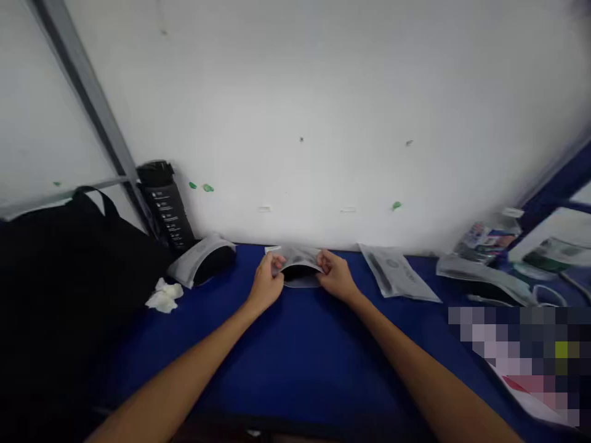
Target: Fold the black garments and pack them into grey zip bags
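Black water bottle point(165, 206) beside black bag point(69, 277)

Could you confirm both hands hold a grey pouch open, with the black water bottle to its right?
Wrong side: the head view shows the black water bottle left of the grey pouch, which the left hand and right hand hold open.

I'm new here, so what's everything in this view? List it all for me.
tabletop: one, dark blue, under everything
wall: one, white, behind the table
water bottle: one, black, against the wall, left
bag: one, black, far left
crumpled tissue: one wad, white, beside the bag
side pouches: three, grey, one left of the hands, two right
held pouch: one, grey and black, between the hands
printed packets: some, multicoloured, far right
left hand: one, gripping the held pouch
right hand: one, gripping the held pouch
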The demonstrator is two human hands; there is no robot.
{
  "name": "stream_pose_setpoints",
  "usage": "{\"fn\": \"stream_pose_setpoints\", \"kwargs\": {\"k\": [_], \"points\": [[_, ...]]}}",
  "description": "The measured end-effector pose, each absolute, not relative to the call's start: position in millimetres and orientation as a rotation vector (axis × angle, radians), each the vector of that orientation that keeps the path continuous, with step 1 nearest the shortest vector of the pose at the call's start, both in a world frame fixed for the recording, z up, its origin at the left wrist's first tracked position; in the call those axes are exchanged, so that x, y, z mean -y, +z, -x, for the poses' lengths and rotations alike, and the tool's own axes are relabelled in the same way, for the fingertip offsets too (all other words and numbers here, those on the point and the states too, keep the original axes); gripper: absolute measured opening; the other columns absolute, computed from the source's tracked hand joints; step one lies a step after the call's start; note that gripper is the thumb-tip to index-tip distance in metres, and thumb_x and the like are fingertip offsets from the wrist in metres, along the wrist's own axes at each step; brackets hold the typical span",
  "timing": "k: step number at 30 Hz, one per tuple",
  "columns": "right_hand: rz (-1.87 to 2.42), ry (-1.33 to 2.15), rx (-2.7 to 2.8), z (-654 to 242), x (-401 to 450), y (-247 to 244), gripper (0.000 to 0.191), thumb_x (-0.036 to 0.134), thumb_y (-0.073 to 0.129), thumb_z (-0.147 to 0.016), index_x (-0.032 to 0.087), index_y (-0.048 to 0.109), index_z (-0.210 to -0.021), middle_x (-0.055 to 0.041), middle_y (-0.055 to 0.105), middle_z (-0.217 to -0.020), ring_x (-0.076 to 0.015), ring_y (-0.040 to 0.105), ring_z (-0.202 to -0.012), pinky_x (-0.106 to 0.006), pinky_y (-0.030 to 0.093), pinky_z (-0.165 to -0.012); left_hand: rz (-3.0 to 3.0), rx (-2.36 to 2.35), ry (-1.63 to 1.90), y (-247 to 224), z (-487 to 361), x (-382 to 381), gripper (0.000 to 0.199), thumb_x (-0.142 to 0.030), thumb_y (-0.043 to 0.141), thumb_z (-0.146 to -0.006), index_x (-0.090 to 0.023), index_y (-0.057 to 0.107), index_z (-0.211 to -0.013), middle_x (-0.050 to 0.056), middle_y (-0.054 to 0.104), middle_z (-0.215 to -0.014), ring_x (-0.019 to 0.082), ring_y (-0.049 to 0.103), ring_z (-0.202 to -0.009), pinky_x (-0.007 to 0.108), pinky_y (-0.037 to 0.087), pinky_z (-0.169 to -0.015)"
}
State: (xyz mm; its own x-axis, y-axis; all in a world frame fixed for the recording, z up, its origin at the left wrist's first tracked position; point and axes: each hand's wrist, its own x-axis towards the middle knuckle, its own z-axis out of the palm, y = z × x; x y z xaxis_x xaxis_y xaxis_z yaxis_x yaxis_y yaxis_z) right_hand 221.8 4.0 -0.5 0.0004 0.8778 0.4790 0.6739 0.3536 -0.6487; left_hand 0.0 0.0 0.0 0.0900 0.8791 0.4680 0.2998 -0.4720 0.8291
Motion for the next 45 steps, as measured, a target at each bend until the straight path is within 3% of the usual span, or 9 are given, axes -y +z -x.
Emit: {"fn": "stream_pose_setpoints", "kwargs": {"k": [7,12,17,22,30,34,37,45], "points": [[1.469,0.249,1.676,-220.6,1.8,7.0,0.020,0.014,0.053,-0.058,0.025,0.037,-0.065,0.0077,0.037,-0.053,-0.0130,0.038,-0.053,-0.027,0.025,-0.057,-1.819,-1.186,1.397,5.5,-2.0,4.2,0.044,0.007,0.058,-0.070,-0.020,0.061,-0.105,0.000,0.061,-0.095,0.015,0.062,-0.086,0.024,0.048,-0.074],[1.868,0.161,1.563,-219.0,12.6,19.4,0.017,0.016,0.060,-0.067,0.024,0.047,-0.073,0.0034,0.055,-0.064,-0.0162,0.048,-0.062,-0.029,0.024,-0.059,-1.572,-1.261,1.353,17.9,2.7,1.5,0.035,-0.018,0.076,-0.081,-0.019,0.058,-0.111,0.003,0.060,-0.109,0.011,0.063,-0.073,0.024,0.051,-0.064],[2.027,-0.027,1.630,-208.7,22.6,30.5,0.007,0.025,0.063,-0.078,0.024,0.057,-0.081,-0.0022,0.066,-0.077,-0.0214,0.059,-0.073,-0.031,0.028,-0.064,-1.269,-1.298,1.215,13.7,0.4,1.6,0.036,-0.021,0.069,-0.090,-0.019,0.050,-0.120,0.002,0.061,-0.099,0.009,0.064,-0.059,0.021,0.046,-0.049],[1.762,-0.398,1.824,-198.3,28.0,29.8,0.006,0.018,0.059,-0.078,0.022,0.056,-0.081,-0.0098,0.068,-0.094,-0.0283,0.060,-0.096,-0.037,0.036,-0.078,-1.202,-1.272,1.190,17.2,3.5,2.9,0.030,-0.023,0.063,-0.092,-0.022,0.048,-0.118,-0.004,0.059,-0.079,0.007,0.051,-0.046,0.017,0.028,-0.039],[1.085,0.014,2.274,-185.1,33.5,18.7,0.007,0.019,0.058,-0.090,0.023,0.055,-0.095,-0.0052,0.067,-0.098,-0.0230,0.061,-0.093,-0.036,0.041,-0.084,-1.196,-1.242,0.851,27.1,5.9,7.4,0.046,-0.020,0.061,-0.076,-0.026,0.049,-0.119,-0.010,0.049,-0.057,0.008,0.042,-0.041,0.017,0.014,-0.043],[0.998,0.061,2.211,-181.5,35.5,17.9,0.011,0.025,0.066,-0.090,0.023,0.057,-0.097,-0.0046,0.068,-0.097,-0.0219,0.061,-0.090,-0.035,0.041,-0.083,-1.229,-1.232,0.849,24.8,4.0,9.3,0.045,-0.022,0.064,-0.075,-0.027,0.047,-0.117,-0.012,0.044,-0.055,0.007,0.037,-0.040,0.018,0.013,-0.044],[0.932,0.003,2.243,-179.6,35.6,16.4,0.006,0.019,0.063,-0.092,0.022,0.061,-0.096,-0.0040,0.069,-0.097,-0.0206,0.062,-0.091,-0.034,0.039,-0.084,-1.242,-1.202,0.801,26.2,4.6,9.7,0.047,-0.021,0.067,-0.074,-0.026,0.047,-0.117,-0.012,0.044,-0.054,0.007,0.035,-0.041,0.019,0.013,-0.045],[1.037,-0.242,2.249,-174.7,30.6,15.2,0.012,0.014,0.063,-0.083,0.021,0.058,-0.075,-0.0015,0.067,-0.075,-0.0178,0.056,-0.072,-0.033,0.034,-0.079,-1.138,-1.136,0.870,27.3,0.5,8.6,0.050,-0.016,0.066,-0.072,-0.025,0.043,-0.115,-0.013,0.045,-0.056,0.005,0.031,-0.040,0.018,0.011,-0.046]]}}
